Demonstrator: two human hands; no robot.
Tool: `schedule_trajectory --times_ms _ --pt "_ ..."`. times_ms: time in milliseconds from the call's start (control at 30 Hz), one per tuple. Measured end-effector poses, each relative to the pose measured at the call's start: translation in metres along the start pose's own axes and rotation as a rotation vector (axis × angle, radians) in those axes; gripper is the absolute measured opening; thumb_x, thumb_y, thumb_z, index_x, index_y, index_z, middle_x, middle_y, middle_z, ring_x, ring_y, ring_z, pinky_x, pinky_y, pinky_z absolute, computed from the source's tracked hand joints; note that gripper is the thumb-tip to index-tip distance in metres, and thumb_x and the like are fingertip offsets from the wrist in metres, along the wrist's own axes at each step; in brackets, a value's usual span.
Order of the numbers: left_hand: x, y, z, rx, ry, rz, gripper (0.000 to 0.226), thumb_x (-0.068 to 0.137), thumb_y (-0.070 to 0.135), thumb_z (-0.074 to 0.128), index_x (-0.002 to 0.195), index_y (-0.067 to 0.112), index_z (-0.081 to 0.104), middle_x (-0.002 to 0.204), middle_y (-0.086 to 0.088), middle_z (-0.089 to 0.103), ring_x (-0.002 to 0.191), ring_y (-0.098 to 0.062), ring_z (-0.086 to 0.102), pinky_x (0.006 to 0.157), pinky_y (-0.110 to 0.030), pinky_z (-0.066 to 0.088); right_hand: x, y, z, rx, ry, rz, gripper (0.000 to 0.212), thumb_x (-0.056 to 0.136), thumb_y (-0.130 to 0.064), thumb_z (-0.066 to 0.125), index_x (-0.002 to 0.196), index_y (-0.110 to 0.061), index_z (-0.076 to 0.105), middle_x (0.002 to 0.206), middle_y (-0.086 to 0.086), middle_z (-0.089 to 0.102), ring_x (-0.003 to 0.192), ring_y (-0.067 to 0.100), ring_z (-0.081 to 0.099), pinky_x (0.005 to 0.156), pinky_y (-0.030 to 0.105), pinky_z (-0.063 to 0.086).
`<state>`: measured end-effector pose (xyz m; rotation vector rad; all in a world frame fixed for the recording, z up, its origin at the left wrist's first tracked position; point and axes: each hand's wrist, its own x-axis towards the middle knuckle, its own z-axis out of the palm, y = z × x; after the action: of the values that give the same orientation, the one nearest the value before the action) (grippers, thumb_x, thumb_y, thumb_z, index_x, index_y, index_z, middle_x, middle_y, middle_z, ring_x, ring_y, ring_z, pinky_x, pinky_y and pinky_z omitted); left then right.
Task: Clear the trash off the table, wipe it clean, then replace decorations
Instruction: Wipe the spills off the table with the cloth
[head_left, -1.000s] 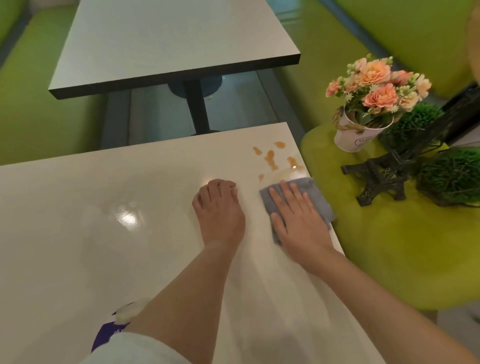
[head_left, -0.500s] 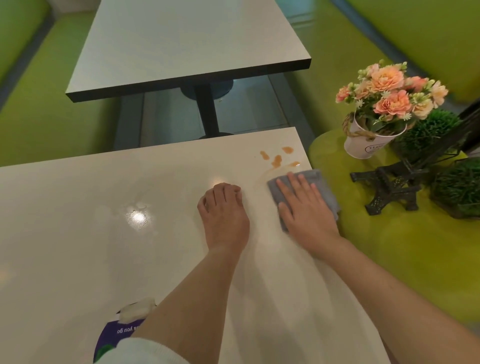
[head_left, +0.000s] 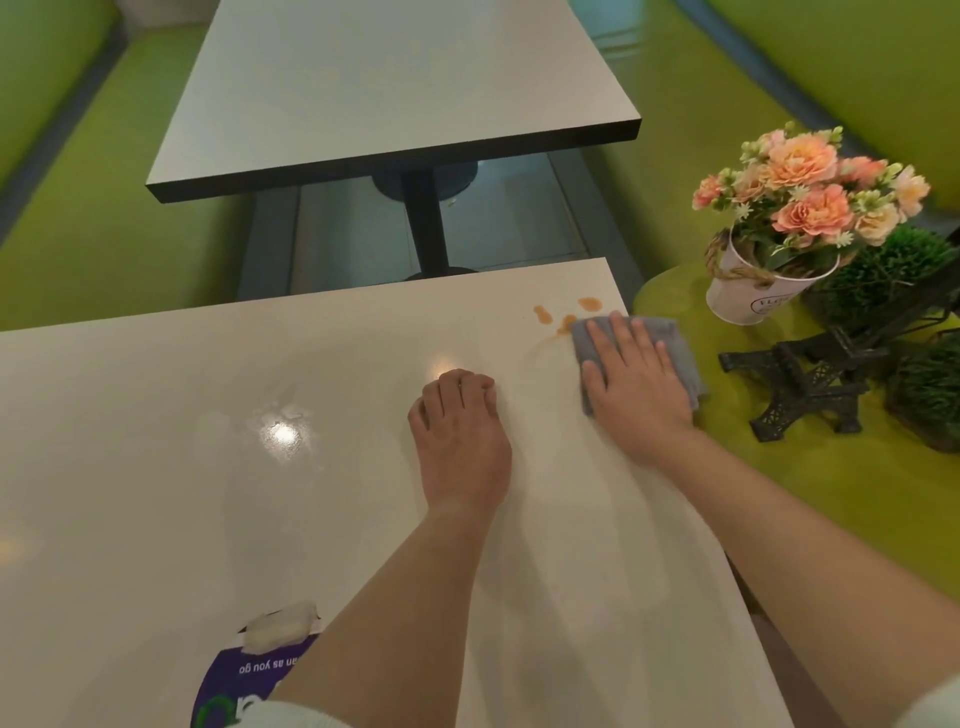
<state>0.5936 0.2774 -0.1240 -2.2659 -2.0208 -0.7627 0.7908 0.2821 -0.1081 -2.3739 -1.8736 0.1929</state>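
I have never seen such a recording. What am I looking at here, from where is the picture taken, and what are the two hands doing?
There is no machine here, only a person wearing a camera on the head that looks down at their own arms. The right hand lies flat on a grey cloth and presses it on the white table, next to some orange stains. The left hand rests on the table with curled fingers and holds nothing. A purple wipes packet lies near the bottom edge. The decorations wait on the green seat to the right: a flower pot, a small dark tower model and green plant balls.
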Motion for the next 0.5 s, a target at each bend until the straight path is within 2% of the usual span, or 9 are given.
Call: schedule_trajectory --times_ms 100,267,367,433,500 --pt "0.002 0.001 0.000 -0.003 0.005 -0.007 0.014 0.099 0.021 0.046 0.107 0.024 0.057 0.114 0.004 0.053 0.107 -0.020 0.046 0.094 -0.034 0.032 0.023 -0.024 -0.001 -0.004 -0.021 0.050 0.057 0.104 -0.038 0.017 0.157 -0.025 0.003 0.165 0.003 -0.002 0.151 0.021 -0.004 0.122 0.041 -0.004" --pt "0.001 0.001 0.001 -0.011 0.014 -0.012 0.013 0.098 0.021 0.049 0.107 0.025 0.058 0.114 0.003 0.054 0.106 -0.020 0.047 0.093 -0.034 0.031 -0.012 -0.041 0.005 0.051 -0.057 -0.273 0.065 0.095 -0.047 0.006 0.156 -0.028 0.012 0.164 -0.001 0.005 0.151 0.017 -0.002 0.122 0.035 -0.004" --pt "0.002 0.001 0.001 -0.004 0.015 -0.007 0.013 0.098 0.021 0.048 0.106 0.024 0.058 0.113 0.003 0.055 0.106 -0.022 0.048 0.093 -0.035 0.033 0.016 -0.019 0.000 0.020 -0.033 -0.150 0.057 0.102 -0.039 0.018 0.157 -0.025 0.011 0.164 0.002 0.005 0.151 0.020 0.000 0.121 0.036 -0.004" --pt "0.001 0.000 0.001 -0.013 0.005 -0.002 0.014 0.099 0.021 0.047 0.107 0.023 0.058 0.114 0.002 0.054 0.107 -0.021 0.047 0.094 -0.035 0.033 0.040 -0.018 -0.001 -0.010 -0.058 -0.010 0.056 0.105 -0.037 0.017 0.157 -0.024 0.003 0.165 0.004 -0.003 0.151 0.021 -0.005 0.122 0.038 -0.006" --pt "0.002 0.000 0.001 -0.015 0.001 -0.003 0.015 0.099 0.022 0.046 0.108 0.023 0.058 0.115 0.002 0.054 0.108 -0.021 0.046 0.095 -0.035 0.032 0.053 -0.030 0.000 -0.017 -0.056 0.040 0.056 0.105 -0.039 0.013 0.157 -0.023 -0.001 0.164 0.005 -0.007 0.151 0.023 -0.009 0.122 0.040 -0.007"
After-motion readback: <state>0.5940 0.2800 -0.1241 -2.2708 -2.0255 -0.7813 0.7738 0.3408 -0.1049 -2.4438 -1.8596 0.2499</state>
